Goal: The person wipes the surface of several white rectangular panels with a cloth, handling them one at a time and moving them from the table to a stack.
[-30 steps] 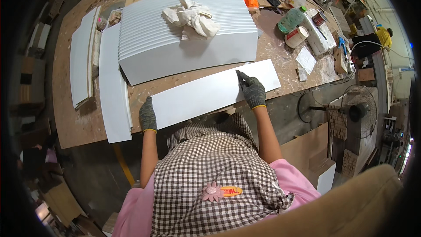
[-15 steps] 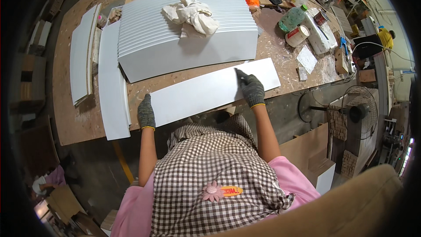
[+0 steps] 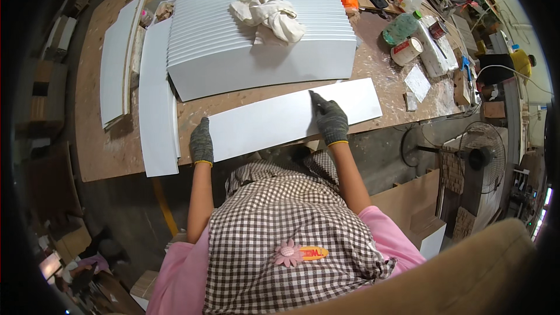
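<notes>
A long white panel (image 3: 271,118) lies across the near edge of the table, its right end farther from me. My left hand (image 3: 202,142), in a grey knit glove with a yellow cuff, grips the panel's left end. My right hand (image 3: 331,121), gloved alike, holds the near edge right of the middle, with fingers reaching over the top face. Whatever is under the panel is hidden. Beyond it stands a stack of similar white panels (image 3: 262,65), fanned in steps, with a crumpled white cloth (image 3: 269,16) on top.
More white boards (image 3: 156,99) lie at the left, beside another pile (image 3: 119,61). To the right are a green bottle (image 3: 401,29), a white tub (image 3: 406,51), a paper sheet (image 3: 417,83) and a small block (image 3: 410,102). A fan (image 3: 482,157) stands beyond the table's right side.
The view has shifted slightly, carrying the whole scene a little to the right. My right hand sits slightly farther left along the panel. Both hands remain on it.
</notes>
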{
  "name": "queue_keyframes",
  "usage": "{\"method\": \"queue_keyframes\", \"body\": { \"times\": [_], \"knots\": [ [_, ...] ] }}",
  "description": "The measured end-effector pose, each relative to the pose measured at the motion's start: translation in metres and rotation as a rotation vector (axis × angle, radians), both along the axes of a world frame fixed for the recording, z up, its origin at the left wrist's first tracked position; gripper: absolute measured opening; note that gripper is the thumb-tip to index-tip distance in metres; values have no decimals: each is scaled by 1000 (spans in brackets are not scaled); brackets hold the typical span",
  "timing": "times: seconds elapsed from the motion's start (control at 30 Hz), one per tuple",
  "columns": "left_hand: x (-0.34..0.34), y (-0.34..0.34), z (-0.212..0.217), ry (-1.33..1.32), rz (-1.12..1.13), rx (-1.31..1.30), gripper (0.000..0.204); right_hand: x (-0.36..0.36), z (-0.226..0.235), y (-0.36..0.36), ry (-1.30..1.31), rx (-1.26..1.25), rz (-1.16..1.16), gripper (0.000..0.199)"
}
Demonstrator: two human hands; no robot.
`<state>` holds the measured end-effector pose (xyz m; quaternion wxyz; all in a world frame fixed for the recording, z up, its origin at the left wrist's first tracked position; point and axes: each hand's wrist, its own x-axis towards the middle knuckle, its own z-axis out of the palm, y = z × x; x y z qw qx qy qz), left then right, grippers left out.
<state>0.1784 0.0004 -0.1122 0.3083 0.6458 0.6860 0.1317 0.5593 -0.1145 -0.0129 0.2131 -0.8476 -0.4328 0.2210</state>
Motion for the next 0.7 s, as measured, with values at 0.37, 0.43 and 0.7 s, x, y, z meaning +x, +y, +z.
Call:
{"method": "queue_keyframes", "body": {
  "times": [0.37, 0.43, 0.7],
  "knots": [
    [4, 2, 6, -1, -54, 118, 38, -30, 2, 6, -87, -24, 183, 48],
    [6, 2, 12, -51, -38, 84, 38, -29, -1, 3, -34, 37, 90, 49],
    [-13, 15, -24, -890, 473, -471, 66, -35, -5, 11, -14, 20, 140, 49]
  ]
}}
